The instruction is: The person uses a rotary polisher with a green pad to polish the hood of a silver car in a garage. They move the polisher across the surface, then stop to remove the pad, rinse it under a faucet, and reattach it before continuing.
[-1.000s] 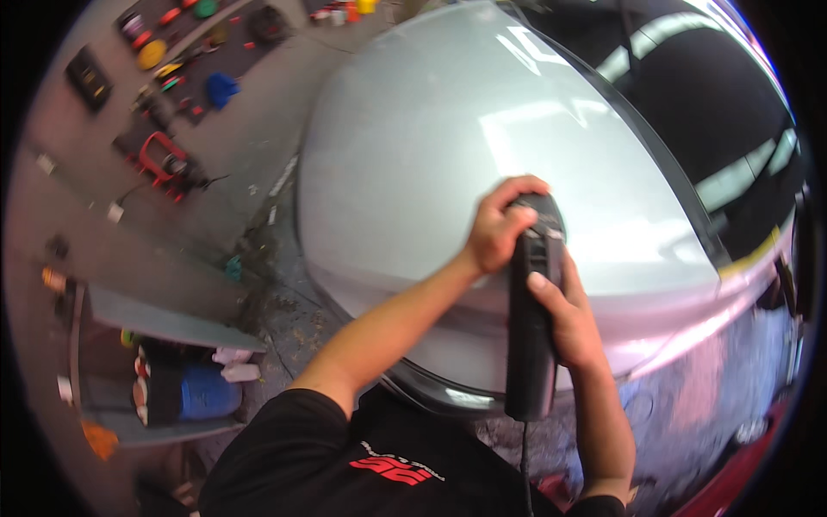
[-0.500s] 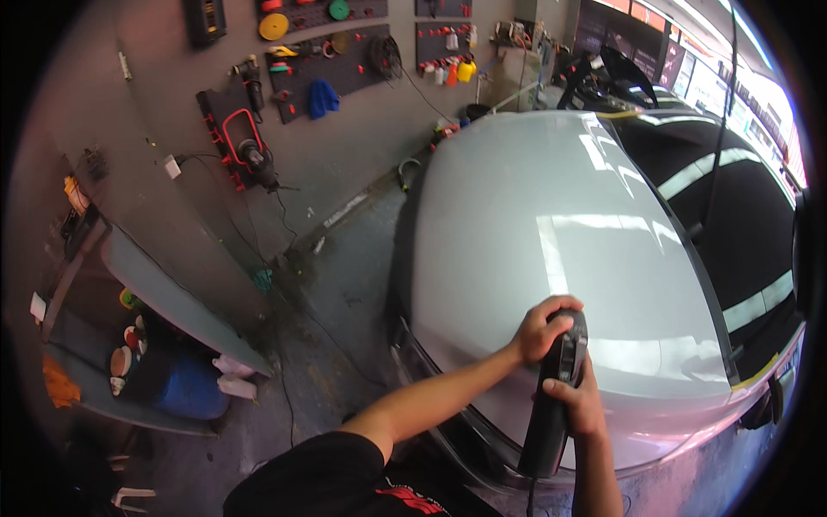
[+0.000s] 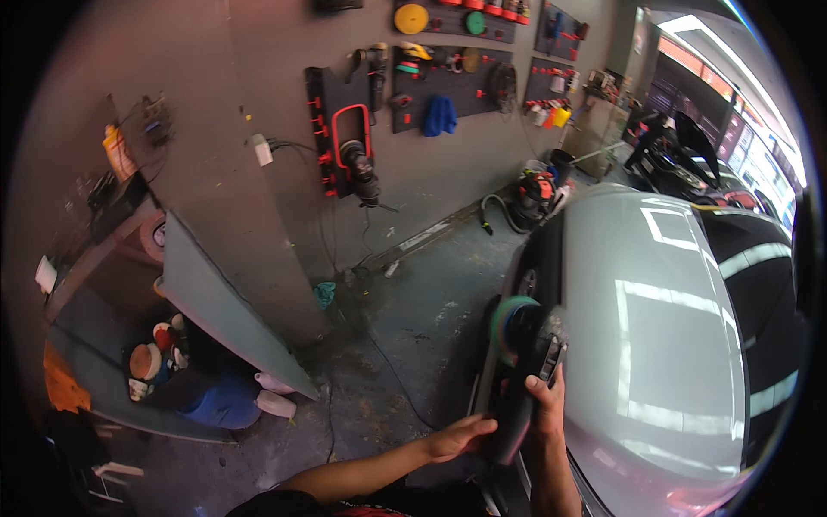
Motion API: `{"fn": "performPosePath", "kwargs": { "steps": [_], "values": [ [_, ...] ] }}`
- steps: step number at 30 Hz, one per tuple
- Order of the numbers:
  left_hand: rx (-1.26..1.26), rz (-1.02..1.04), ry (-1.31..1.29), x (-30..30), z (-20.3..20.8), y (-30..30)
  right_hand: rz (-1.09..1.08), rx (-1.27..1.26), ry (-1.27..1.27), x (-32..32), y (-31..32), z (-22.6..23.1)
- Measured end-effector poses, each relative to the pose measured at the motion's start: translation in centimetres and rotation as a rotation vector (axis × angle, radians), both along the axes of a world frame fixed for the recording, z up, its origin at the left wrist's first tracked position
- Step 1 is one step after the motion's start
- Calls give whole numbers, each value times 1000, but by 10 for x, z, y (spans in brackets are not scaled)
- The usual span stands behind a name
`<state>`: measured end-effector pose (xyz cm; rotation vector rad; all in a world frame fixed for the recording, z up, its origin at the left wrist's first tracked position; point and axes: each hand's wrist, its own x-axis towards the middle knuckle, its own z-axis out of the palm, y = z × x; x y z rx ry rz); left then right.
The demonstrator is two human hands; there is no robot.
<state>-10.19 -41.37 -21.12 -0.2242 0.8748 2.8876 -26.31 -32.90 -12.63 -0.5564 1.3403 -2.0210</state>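
A black polisher (image 3: 532, 388) with a round green-edged pad (image 3: 510, 326) is raised off the car beside its body, the pad facing left. My right hand (image 3: 549, 407) is closed around the polisher's body, thumb on its upper side. At the rear part of the polisher is my left hand (image 3: 457, 438), fingers stretched toward the casing; some fingertips are hard to see against the dark body. To the right lies the silver-grey car panel (image 3: 594, 345), glossy with bright light reflections, with dark glass (image 3: 775, 345) beyond.
A grey panelled cart (image 3: 233, 302) with a blue drum (image 3: 224, 401) and pads stands at the left. A cord (image 3: 388, 362) runs over the floor. Wall boards (image 3: 465, 86) carry tools and a blue cloth (image 3: 440, 115). A red and black vacuum (image 3: 536, 194) stands by the wall.
The polisher has come off the panel toward the left, and its pad now shows. My left hand has moved from its head to its rear part. The view has turned left.
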Motion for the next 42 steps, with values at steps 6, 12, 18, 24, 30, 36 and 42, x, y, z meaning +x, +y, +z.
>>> {"fn": "performPosePath", "kwargs": {
  "steps": [6, 12, 18, 24, 30, 36, 42],
  "values": [
    [-703, 310, 265, -37, 46, -71, 82, -108, 123, -12, -79, 33],
    [-1370, 227, 2, -88, 68, -146, -297, -8, 201, -68, -158, 28],
    [-1326, -115, 280, -165, 78, -293, -127, -119, -50, -204, -227, 5],
    [-1768, -49, 11, -265, 173, -529, -188, -173, -256, -275, -237, 12],
    [-1804, 493, 8, -434, 264, -748, -210, -102, -237, -306, -269, 12],
    [-2010, 901, 74, -622, 365, -899, -408, -11, -356, -341, -349, -23],
    [-2008, 1308, 156, -771, 495, -983, -519, 10, -447, -408, -448, -27]
  ]
}}
